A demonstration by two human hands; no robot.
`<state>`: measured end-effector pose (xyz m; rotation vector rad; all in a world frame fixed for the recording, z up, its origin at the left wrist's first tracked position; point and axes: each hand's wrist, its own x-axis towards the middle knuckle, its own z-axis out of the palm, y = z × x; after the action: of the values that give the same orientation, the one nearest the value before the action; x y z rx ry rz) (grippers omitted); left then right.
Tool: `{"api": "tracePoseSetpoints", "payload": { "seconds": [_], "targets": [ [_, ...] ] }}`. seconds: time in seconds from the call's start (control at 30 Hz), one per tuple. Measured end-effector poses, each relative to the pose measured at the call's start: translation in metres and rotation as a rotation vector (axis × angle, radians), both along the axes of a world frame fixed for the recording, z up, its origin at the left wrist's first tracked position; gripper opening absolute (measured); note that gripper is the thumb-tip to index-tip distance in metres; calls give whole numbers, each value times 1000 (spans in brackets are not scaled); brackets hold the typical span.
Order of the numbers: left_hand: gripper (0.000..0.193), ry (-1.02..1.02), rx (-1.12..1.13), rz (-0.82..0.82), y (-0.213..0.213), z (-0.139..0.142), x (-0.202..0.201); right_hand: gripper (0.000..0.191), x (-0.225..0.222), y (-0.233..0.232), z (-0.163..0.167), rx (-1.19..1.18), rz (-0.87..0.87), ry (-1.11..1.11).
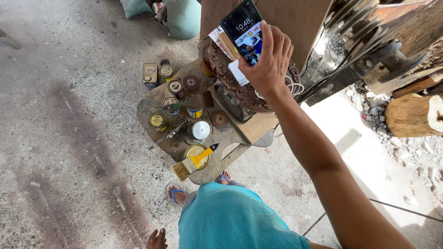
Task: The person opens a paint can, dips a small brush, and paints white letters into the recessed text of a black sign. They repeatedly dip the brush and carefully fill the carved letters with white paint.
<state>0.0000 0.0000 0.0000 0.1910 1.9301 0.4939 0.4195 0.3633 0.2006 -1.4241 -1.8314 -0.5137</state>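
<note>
Head view looks straight down on a concrete floor (69, 138) and a low, paint-stained tabletop (147, 115). Right hand (270, 62) reaches forward with its grip closed around a smartphone (242, 30), screen lit and facing up, fingers curled over the right edge. The phone sits directly above a dark carved wooden piece (240, 90) resting on a board at the tabletop's far side; whether they touch cannot be told. Left hand (158, 240) hangs low at the bottom edge, fingers loosely spread and holding nothing. Near the front of the tabletop a yellow-handled paintbrush (191, 163) lies across a round tin (197, 151), with several small paint cans (166, 74) clustered behind it.
</note>
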Motion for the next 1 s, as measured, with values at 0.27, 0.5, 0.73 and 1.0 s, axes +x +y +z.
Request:
{"api": "tracePoseSetpoints", "payload": {
  "seconds": [0.27,0.5,0.73,1.0],
  "targets": [
    [83,112,-66,-39,-12,19,21,108,5,-9,0,12,-25,-16],
    [83,135,-19,-31,-27,-2,25,107,11,-10,-1,18,-24,-33],
    [79,139,-104,-110,-15,23,31,107,12,-8,-3,18,-23,-27],
    [82,71,-53,-72,-16,12,26,108,13,-4,-1,-22,-31,-46]
  ]
}}
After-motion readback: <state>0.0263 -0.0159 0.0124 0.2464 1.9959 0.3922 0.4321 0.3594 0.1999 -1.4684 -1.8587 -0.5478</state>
